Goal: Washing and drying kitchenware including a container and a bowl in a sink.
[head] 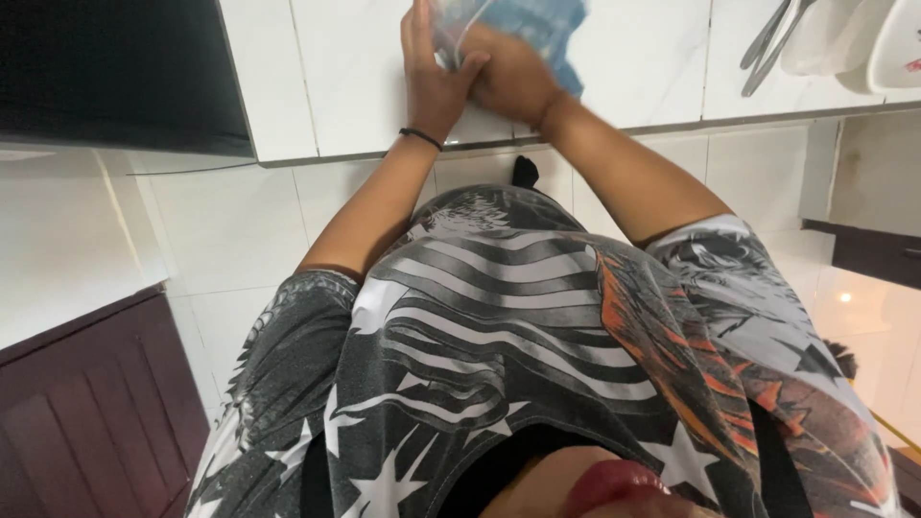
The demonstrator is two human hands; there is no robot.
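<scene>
Head view shows left hand (pixel 434 72) and right hand (pixel 508 77) pressed together, fingers curled shut around a blue cloth (pixel 537 29) on the white tiled counter (pixel 633 67), at the far edge.

Location: domestic kitchen. Evidence: white tiled worktop (pixel 345 86) w/ metal edge strip, tiled front below. Dark glass cooktop (pixel 115 72) set at one end of worktop. Metal utensils (pixel 772 38) and white dishes (pixel 868 38) stacked at the other end, approx. a drying spot. Dark wood panelled cabinet door (pixel 91 422) beside a white tiled wall. Glossy light floor tiles (pixel 863 307) reflect a ceiling lamp. Fittings are household-grade, not commercial.
</scene>
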